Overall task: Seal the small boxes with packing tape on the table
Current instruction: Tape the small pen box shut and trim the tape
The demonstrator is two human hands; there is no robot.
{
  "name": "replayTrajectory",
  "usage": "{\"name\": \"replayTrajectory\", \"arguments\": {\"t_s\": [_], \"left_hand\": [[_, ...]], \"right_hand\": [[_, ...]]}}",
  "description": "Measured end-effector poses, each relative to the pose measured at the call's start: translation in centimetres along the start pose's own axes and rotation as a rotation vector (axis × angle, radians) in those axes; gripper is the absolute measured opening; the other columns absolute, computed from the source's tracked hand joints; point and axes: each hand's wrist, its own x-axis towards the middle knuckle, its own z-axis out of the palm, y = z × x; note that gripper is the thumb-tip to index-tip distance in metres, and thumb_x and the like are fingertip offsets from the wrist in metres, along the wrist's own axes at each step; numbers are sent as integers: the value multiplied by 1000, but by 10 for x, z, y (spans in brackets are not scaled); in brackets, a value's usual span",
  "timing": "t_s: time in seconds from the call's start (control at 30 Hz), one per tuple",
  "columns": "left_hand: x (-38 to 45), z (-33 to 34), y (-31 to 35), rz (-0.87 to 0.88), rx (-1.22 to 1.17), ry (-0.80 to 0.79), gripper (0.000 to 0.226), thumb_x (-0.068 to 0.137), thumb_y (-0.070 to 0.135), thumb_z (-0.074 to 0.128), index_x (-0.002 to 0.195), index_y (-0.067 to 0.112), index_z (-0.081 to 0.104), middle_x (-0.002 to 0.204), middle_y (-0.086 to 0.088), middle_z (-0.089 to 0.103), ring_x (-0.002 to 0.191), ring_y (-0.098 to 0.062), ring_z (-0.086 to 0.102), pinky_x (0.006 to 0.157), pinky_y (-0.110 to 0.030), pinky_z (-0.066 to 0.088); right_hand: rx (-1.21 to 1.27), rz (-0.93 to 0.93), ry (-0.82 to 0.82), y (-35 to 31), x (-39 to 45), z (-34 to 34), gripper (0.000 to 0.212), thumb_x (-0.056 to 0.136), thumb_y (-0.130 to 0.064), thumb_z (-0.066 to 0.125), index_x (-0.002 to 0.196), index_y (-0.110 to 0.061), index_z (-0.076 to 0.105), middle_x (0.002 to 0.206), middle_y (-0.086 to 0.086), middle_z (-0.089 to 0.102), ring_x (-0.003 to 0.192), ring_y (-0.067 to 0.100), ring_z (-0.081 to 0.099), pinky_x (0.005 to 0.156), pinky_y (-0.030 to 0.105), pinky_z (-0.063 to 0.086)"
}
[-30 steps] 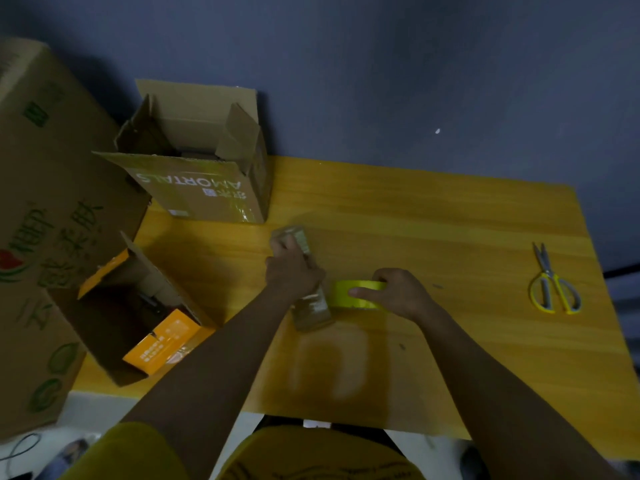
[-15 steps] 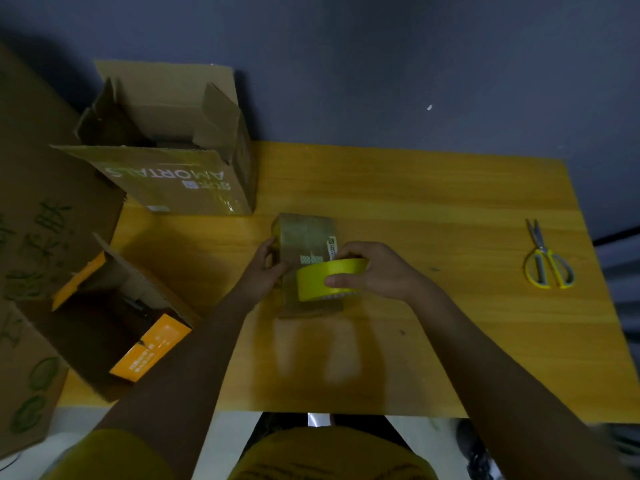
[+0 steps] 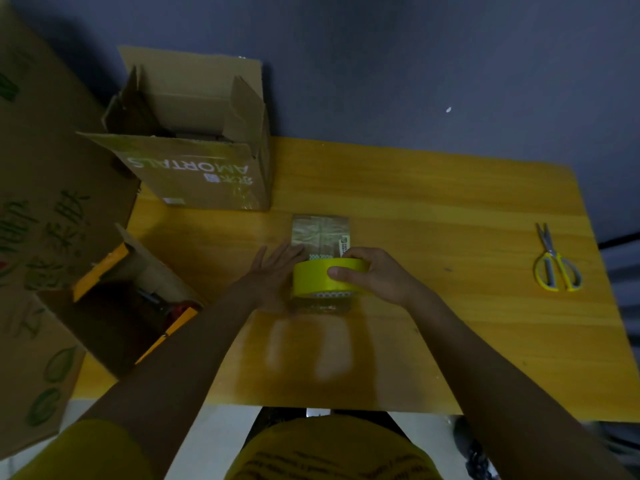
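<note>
Centrally, small box (image 3: 320, 233) lies between flat left hand (image 3: 273, 271) and right hand (image 3: 372, 273) gripping tape roll (image 3: 317, 277) atop it

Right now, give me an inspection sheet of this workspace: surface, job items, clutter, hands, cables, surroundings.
Surface: yellow wooden table, glossy, light glare near the front edge.
Job's things: small box lying mid-table, wrapped in clear tape; yellow tape roll held over its near end.
Clutter: open carton at the back left; scissors lying far right, untouched.
Hands: left hand flat, fingers straight, against the small box's left side; right hand grips the tape roll.
Cables: nothing seen.
Surroundings: dark blue wall behind; orange-flapped box and large printed carton left of the table.
</note>
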Motion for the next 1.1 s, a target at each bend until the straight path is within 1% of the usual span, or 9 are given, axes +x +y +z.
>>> {"name": "replayTrajectory", "arguments": {"t_s": [0.07, 0.13, 0.2, 0.3, 0.4, 0.47, 0.53, 0.9, 1.1], "left_hand": [[1, 0, 3, 6, 27, 91, 131, 46, 90, 43, 153, 26, 4, 160, 10, -7, 146, -11, -16, 113, -48, -16], [2, 3, 4, -2, 28, 162, 133, 38, 90, 30, 153, 25, 12, 161, 7, 4, 148, -13, -9, 114, -48, -14], [1, 5, 5, -15, 7, 165, 130, 40, 90, 37, 152, 28, 14, 160, 9, 7, 148, -15, -8, 114, -51, -13], [0, 5, 6, -33, 39, 153, 120, 56, 84, 58, 152, 29, 12, 161, 11, 3, 148, -16, -11, 112, -57, -13], [-2, 4, 10, -62, 61, 150, 115, 62, 79, 62, 152, 29, 10, 161, 11, 0, 147, -15, -13, 111, -57, -16], [-2, 3, 15, -61, 55, 139, 114, 65, 74, 66, 152, 28, 8, 161, 11, 0, 147, -16, -14, 110, -57, -19], [-1, 4, 21, -52, 49, 147, 114, 65, 71, 68, 152, 28, 8, 161, 10, 1, 147, -17, -13, 110, -57, -19], [0, 5, 28, -78, 21, 118, 114, 69, 66, 69, 153, 26, 3, 161, 10, -7, 147, -16, -15, 113, -54, -14], [0, 4, 28, -92, 23, 101, 115, 69, 67, 69, 153, 26, 2, 161, 10, -9, 147, -16, -15, 113, -55, -12]], "right_hand": [[14, 27, 35, -2, 0, 2, 64, 57, -81, 67, 95, -30, 62, 99, -9, 54, 94, 11, 53, 78, 28, 40], [29, 31, 51, -7, -1, 4, 52, 61, -75, 71, 86, -30, 62, 89, -10, 57, 89, 11, 56, 74, 28, 40], [26, 31, 43, -16, -6, 7, 40, 71, -59, 74, 80, -22, 65, 81, -4, 59, 79, 12, 58, 69, 28, 41], [-108, 46, 97, -28, -17, 4, 53, 71, -61, 73, 83, -10, 67, 77, 1, 61, 72, 12, 57, 67, 32, 41], [-520, 176, 225, -34, -30, -25, 71, 71, -74, 63, 105, -12, 69, 102, 2, 67, 97, 21, 61, 82, 37, 48], [-869, 304, 220, -23, -39, -45, 81, 75, -78, 55, 124, -15, 63, 120, 6, 64, 112, 25, 57, 93, 37, 44], [-993, 409, 185, -4, -43, -52, 82, 77, -80, 48, 130, -17, 58, 123, 7, 63, 116, 25, 56, 97, 37, 39], [-1049, 453, 206, 20, -25, -49, 71, 81, -79, 44, 109, -17, 64, 101, 3, 65, 103, 22, 60, 98, 39, 36], [-1026, 508, 179, 26, -9, -48, 71, 78, -80, 46, 107, -17, 63, 105, 4, 65, 105, 23, 60, 100, 41, 34]]}}
